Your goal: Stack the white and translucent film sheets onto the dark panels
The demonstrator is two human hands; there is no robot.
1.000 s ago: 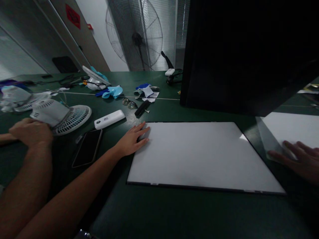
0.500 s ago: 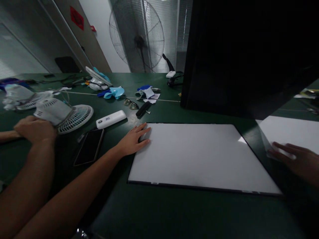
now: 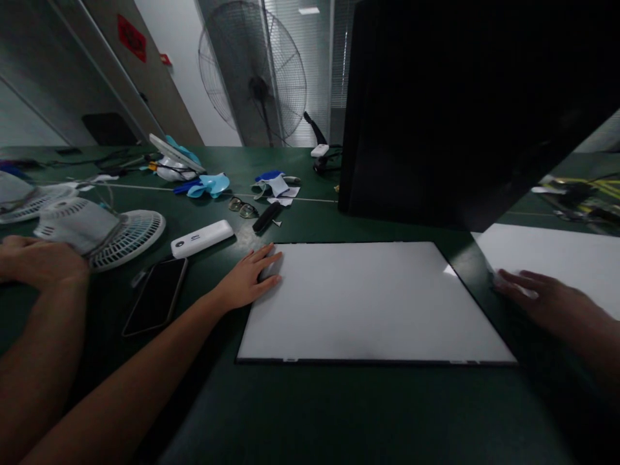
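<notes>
A large white flat panel with a thin dark frame lies on the green table. My left hand rests open at its left edge, fingers flat, the fingertips on the panel's far left corner. My right hand lies open to the right of the panel, fingers stretched flat on the near left corner of a second white sheet. Neither hand holds anything.
A big black panel stands upright behind the white one. To the left lie a dark phone, a white power bank, glasses and small white fans. Another person's hand rests at far left. A floor fan stands behind.
My right hand has slid left along the second sheet to its corner. My left hand stays at the panel's edge. The view has shifted a little.
</notes>
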